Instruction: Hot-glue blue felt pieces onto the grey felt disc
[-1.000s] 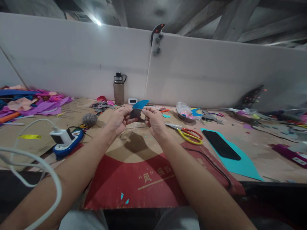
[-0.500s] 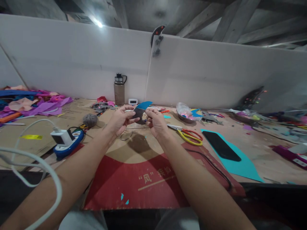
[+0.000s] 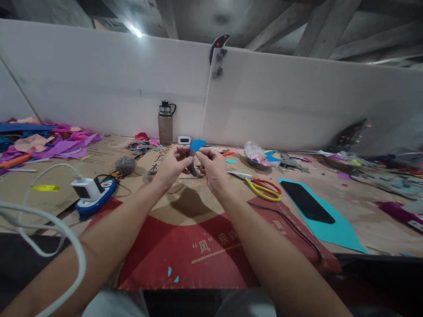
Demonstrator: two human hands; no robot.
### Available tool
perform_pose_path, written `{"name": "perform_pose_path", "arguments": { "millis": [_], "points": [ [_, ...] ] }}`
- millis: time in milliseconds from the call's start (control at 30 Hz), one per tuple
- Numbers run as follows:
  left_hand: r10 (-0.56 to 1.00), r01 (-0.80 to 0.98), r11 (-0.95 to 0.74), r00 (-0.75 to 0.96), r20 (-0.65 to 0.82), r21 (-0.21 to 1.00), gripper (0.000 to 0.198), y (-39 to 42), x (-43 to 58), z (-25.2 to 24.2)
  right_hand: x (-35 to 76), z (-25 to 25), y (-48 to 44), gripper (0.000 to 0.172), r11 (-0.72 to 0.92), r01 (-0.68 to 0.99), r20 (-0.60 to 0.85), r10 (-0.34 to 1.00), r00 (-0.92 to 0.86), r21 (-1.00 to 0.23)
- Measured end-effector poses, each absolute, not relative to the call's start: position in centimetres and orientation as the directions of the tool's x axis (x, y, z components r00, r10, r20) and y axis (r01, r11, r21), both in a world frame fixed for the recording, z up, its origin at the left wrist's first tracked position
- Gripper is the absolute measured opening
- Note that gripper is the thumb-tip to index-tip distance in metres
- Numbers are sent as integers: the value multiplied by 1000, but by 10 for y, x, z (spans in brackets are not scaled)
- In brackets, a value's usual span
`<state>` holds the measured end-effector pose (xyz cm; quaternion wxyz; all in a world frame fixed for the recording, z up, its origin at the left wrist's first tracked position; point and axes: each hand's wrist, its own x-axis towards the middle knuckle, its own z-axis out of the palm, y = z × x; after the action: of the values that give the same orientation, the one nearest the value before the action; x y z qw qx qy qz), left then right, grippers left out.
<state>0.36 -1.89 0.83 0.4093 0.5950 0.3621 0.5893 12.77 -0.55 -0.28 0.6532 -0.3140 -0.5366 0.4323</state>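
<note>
Fingers of your left hand (image 3: 173,165) and right hand (image 3: 211,169) pinch the small blue paper piece (image 3: 197,145); scissors (image 3: 261,185) lie untouched, shaping looks unfinished.

One head-worn camera looks forward and down along both forearms at the tabletop (image 3: 185,207), close to the hands (image 3: 193,166). It faces the white wall (image 3: 99,83) behind; roof beams fill the top edge.

Both forearms stretched forward, left hand (image 3: 172,165) and right hand (image 3: 211,166) close together, fingertips pinching
</note>
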Motion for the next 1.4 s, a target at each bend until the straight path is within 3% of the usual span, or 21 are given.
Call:
{"name": "perform_pose_path", "arguments": {
  "millis": [100, 267, 467, 767, 900, 1133, 1400],
  "points": [
    [896, 3, -439, 71, 437, 899, 39, -20, 5, 8, 127, -2, -7, 19, 463, -124, 460, 887, 51, -878],
    [886, 3, -463, 27, 462, 887, 28, -18, 7, 6, 125, -2, -11, 18, 542, -19, 541, 840, 41, -840],
    [882, 4, -470, -38, 470, 883, 15, -22, 9, 7, 123, 0, -14, 18, 603, -14, 603, 797, 27, -797],
    [882, -123, -453, 82, 464, 883, 13, -21, 11, 9, 126, -1, -11, 20, 587, 36, 588, 807, 50, -809],
    [899, -198, -426, 14, 437, 883, 18, -18, 11, 6, 128, -2, -10, 21, 587, 52, 589, 806, 53, -808],
    [870, -115, -493, -29, 493, 862, 15, -14, 8, 2, 127, -2, -12, 20, 594, 72, 597, 802, 22, -801],
    [852, -163, -493, -286, 438, 855, 18, 15, -21, 0, 130, -6, -17, 19, 493, 132, 480, 869, -120, -860]
  ]
}}
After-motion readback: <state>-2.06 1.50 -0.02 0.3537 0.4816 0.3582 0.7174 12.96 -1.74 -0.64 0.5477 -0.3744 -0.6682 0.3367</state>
